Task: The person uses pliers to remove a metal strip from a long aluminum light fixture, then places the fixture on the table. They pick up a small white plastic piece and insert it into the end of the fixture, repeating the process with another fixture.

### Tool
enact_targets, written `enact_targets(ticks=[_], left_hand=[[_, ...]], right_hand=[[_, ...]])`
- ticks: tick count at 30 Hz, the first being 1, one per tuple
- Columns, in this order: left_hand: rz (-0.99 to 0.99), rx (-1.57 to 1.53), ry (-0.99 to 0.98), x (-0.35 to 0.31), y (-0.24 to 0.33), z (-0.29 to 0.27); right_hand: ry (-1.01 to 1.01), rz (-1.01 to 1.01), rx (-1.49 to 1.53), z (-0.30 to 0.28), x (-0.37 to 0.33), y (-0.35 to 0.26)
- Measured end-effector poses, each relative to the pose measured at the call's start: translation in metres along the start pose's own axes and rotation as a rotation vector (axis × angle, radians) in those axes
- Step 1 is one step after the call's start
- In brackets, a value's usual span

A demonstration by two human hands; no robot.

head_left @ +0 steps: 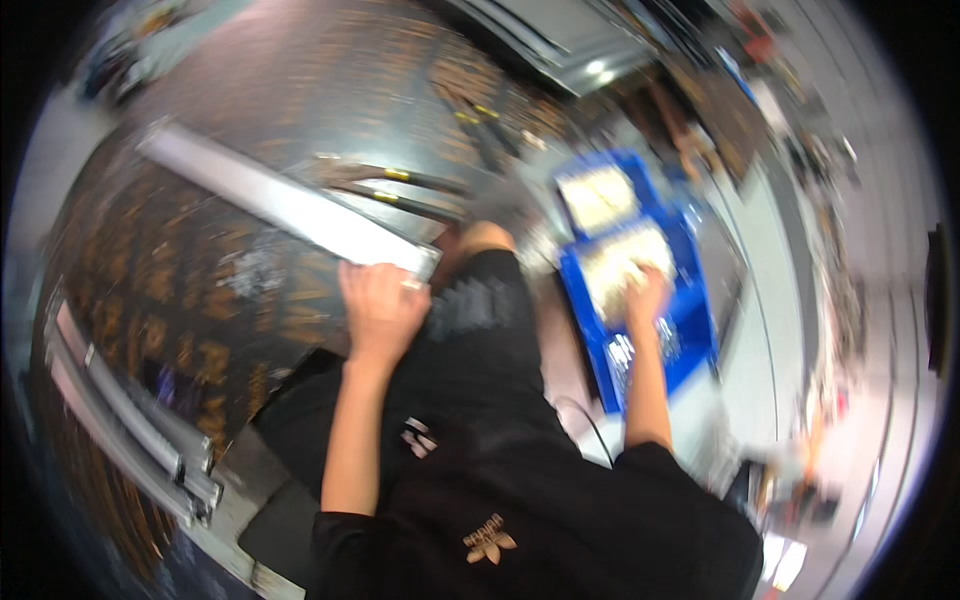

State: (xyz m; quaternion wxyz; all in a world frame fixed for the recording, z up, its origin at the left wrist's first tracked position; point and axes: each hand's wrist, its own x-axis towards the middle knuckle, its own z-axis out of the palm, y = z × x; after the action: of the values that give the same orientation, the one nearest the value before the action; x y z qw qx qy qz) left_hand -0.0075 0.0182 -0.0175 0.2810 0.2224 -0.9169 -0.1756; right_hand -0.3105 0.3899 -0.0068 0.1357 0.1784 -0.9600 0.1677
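The left hand point(380, 305) grips the end of a long pale metal bar point(285, 205) over the dark patterned surface point(180, 290). The right hand point(645, 290) reaches into the blue crate point(690, 330); blur hides whether it holds anything, so little looks finished.

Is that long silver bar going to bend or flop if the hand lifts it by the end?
Probably not. The long silver bar looks like straight, flat-sided metal, so likely stiff. The left hand grips only one end, so it may feel heavy and want to tip down. Flat sides suggest it won't roll.
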Motion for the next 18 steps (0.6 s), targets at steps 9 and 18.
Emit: enact_targets(ticks=[9, 18], left_hand=[[-0.005, -0.058, 0.043, -0.009, -0.002, 0.002], [-0.016, -0.101, 0.043, -0.013, -0.001, -0.001]], right_hand=[[0.793, 0.276, -0.120, -0.040, -0.033, 0.169], [-0.226, 0.478, -0.346, 0.035, -0.101, 0.162]])
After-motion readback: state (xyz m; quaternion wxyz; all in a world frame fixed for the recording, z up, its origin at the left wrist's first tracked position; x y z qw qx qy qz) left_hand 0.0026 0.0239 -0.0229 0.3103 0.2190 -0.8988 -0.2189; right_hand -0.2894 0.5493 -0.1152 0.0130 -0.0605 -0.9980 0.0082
